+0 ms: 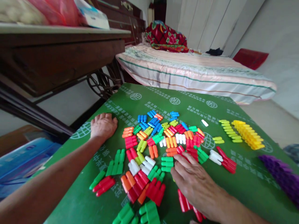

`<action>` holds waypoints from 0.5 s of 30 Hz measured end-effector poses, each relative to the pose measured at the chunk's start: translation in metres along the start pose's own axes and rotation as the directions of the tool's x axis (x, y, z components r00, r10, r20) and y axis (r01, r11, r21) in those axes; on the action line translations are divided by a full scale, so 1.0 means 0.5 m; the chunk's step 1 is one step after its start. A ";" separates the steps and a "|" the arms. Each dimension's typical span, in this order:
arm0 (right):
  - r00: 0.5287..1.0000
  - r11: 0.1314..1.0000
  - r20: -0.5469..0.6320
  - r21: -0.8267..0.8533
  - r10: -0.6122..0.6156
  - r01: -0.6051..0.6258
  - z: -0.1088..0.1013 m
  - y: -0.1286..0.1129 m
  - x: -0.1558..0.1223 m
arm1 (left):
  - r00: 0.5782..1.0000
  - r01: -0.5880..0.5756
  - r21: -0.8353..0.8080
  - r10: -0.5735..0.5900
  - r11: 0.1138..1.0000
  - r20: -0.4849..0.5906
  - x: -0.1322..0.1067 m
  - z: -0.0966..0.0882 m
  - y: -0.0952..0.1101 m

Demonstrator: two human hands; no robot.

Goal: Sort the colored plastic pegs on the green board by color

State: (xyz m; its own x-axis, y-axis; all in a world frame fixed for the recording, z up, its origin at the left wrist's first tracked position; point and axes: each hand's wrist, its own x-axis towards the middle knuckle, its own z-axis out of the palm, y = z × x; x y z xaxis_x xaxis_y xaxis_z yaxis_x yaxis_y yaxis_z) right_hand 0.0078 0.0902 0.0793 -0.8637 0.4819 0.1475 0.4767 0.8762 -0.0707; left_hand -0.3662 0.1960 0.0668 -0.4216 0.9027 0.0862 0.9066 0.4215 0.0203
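My left hand rests palm down on the green table, left of the pile, holding nothing. Among the plastic connector blocks my right hand is lowered, fingers bent together and pointing down. A sliver of yellow-green shows at its fingertips; whatever they grip is hidden. Just beyond them lies a green block, and an orange block sits farther back. Red blocks lie partly under the right hand. Loose white, blue and dark-green blocks spread between both hands.
On the right stand joined rows of yellow-green, yellow and purple blocks. The printed green tabletop reaches toward a bed. A dark wooden desk overhangs at the left.
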 end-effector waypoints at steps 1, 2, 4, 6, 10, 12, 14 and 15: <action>1.000 0.999 0.003 0.032 0.005 -0.006 -0.003 0.001 -0.001 | 1.000 -0.003 -0.002 0.003 1.000 0.003 0.000 -0.001 0.000; 1.000 0.997 0.005 0.072 0.015 -0.015 -0.009 0.003 -0.003 | 1.000 -0.003 -0.004 0.003 1.000 0.005 -0.001 -0.001 0.000; 0.999 0.984 0.020 0.172 0.045 -0.048 -0.027 0.005 -0.006 | 1.000 0.001 -0.003 -0.001 1.000 0.008 -0.002 -0.003 0.002; 0.993 0.956 0.047 0.271 0.104 -0.113 -0.051 0.007 -0.009 | 1.000 0.004 0.003 -0.004 1.000 0.010 -0.003 -0.005 0.005; 0.979 0.918 0.096 0.343 0.179 -0.201 -0.093 0.015 -0.020 | 1.000 0.007 0.021 -0.007 1.000 0.018 -0.002 -0.005 0.008; 0.977 0.924 0.068 0.317 0.201 -0.213 -0.102 0.029 -0.032 | 1.000 0.007 0.025 -0.008 1.000 0.024 0.000 -0.006 0.007; 0.970 0.936 0.019 0.262 0.240 -0.237 -0.104 0.052 -0.051 | 0.999 0.009 0.021 -0.010 1.000 0.031 0.004 -0.007 0.003; 0.964 0.941 -0.008 0.222 0.265 -0.257 -0.102 0.067 -0.063 | 0.999 0.013 0.016 -0.014 1.000 0.033 0.007 -0.007 0.001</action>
State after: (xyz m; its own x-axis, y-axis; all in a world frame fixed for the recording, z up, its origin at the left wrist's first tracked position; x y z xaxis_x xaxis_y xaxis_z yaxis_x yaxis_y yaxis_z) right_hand 0.0594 0.1036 0.1226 -0.7051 0.6968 0.1317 0.6340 0.7026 -0.3231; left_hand -0.3673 0.1990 0.0706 -0.4345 0.8991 0.0528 0.9005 0.4348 0.0051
